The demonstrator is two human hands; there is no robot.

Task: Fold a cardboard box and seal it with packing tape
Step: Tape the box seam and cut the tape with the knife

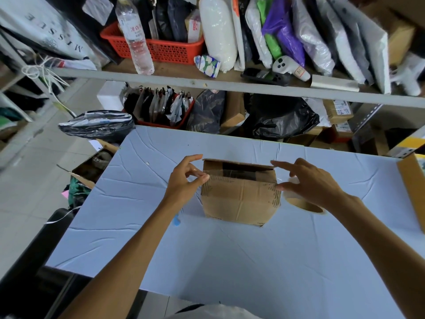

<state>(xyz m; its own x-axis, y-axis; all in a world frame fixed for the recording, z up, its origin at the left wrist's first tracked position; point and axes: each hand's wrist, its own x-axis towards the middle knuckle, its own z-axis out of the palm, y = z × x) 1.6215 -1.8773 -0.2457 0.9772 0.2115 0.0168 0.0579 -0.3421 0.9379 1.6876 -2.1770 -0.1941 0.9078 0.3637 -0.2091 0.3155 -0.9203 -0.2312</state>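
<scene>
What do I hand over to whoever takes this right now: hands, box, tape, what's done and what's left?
Left hand: at the cardboard box's upper left corner, thumb against it; whether it pinches tape is unclear.
Right hand: fingers spread, thumb touching the box's upper right edge.
The box stands on the blue table; the tape roll lies beside it, partly behind the right hand.
Done: box folded up; a clear strip seems to span its top front.
Left: the top shows a dark gap; close and tape it.
</scene>
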